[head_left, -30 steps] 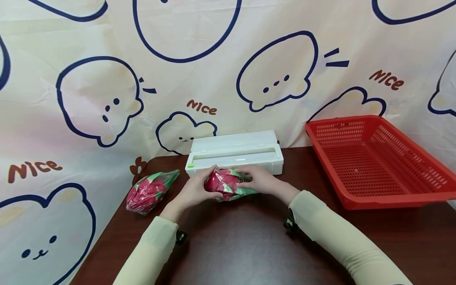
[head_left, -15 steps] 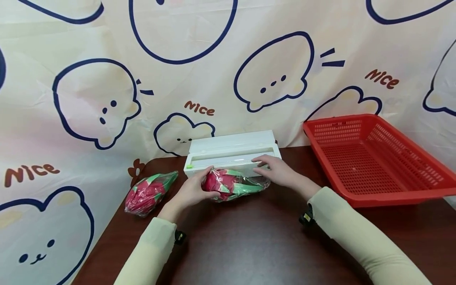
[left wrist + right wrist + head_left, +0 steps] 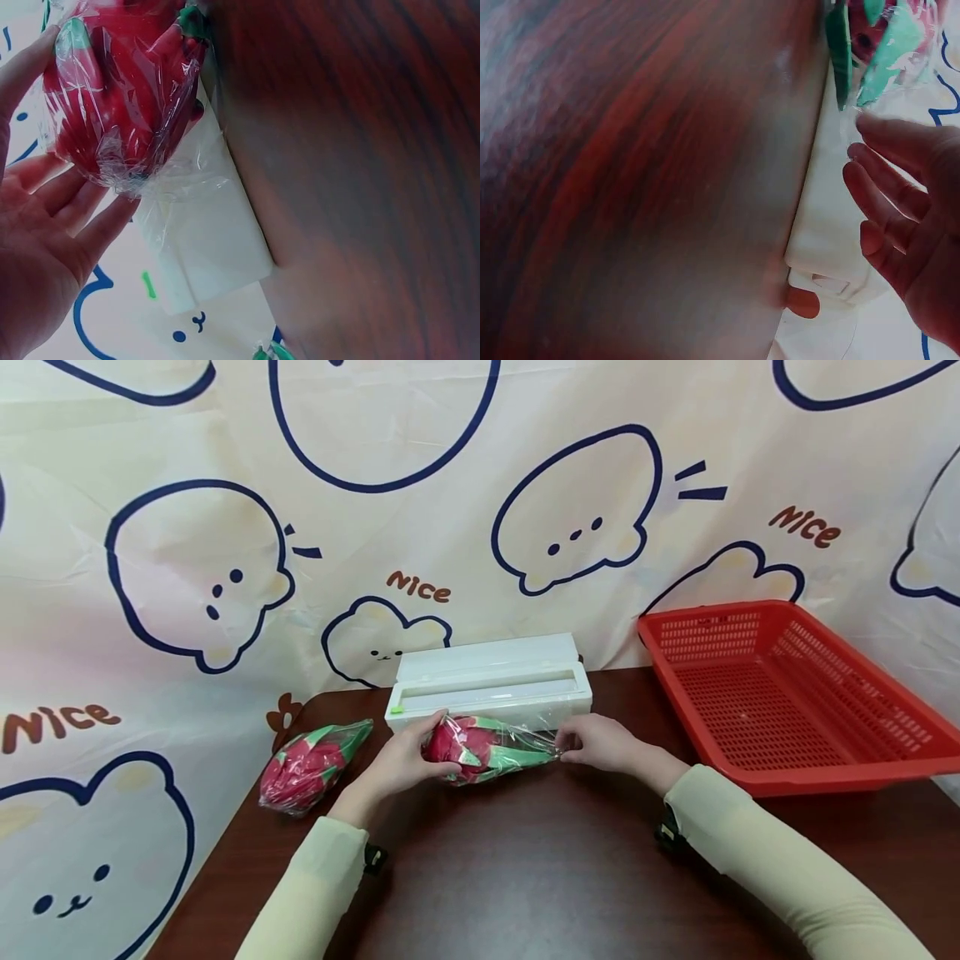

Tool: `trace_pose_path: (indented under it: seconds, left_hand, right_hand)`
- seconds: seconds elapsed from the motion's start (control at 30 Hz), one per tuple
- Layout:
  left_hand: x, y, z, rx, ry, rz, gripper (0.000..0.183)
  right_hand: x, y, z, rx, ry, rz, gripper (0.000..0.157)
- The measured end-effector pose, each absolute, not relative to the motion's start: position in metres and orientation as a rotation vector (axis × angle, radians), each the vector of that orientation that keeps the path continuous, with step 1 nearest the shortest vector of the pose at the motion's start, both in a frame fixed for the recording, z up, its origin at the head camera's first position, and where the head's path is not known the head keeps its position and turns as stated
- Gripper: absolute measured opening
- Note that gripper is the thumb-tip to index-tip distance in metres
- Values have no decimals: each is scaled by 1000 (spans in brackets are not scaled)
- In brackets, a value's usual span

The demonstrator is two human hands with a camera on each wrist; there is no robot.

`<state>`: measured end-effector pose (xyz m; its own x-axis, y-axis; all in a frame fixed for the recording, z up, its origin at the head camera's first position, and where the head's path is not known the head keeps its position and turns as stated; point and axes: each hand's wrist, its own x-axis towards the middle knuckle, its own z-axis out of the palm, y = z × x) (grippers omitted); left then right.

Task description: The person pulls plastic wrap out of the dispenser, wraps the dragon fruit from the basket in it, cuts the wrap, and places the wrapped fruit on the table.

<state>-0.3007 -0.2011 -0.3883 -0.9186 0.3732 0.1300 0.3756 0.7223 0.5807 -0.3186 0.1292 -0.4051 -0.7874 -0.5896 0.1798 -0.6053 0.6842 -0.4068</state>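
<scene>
A pink dragon fruit [image 3: 463,747] with green scales lies on its side in clear plastic wrap, in front of a white cling film box [image 3: 487,653]. My left hand [image 3: 392,772] grips its left end between thumb and fingers. In the left wrist view, film is bunched over that end of the fruit [image 3: 124,94], by the fingertips. Loose plastic wrap [image 3: 534,745] trails past the green tips to the right. There my right hand [image 3: 603,743] pinches the film's end. In the right wrist view the thumb and fingers of the right hand [image 3: 911,202] bend toward the film.
Another wrapped dragon fruit [image 3: 306,770] lies at the table's left edge. A red plastic basket [image 3: 840,783] stands at the right. The brown table [image 3: 517,877] meets a printed cloth [image 3: 420,535] behind the box.
My right hand has let go of the fruit's right side, moved right and come down onto the film's end. The left hand keeps its grip on the fruit.
</scene>
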Motion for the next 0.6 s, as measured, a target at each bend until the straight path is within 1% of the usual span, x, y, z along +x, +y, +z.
trace_pose_path:
  seconds: [0.07, 0.4, 0.6]
  left_hand:
    - [-301, -200, -387, -647, -2916, -967, 90]
    - [-303, -196, -379, -683, -2933, -897, 86]
    - [-303, -188, -373, -674, -2972, -769, 89]
  right_hand:
    - [-320, 129, -406, 1011, -2839, 705, 8]
    - [-326, 117, -409, 1118, -2730, 878, 10]
    - [-329, 106, -415, 1131, -2691, 886, 11]
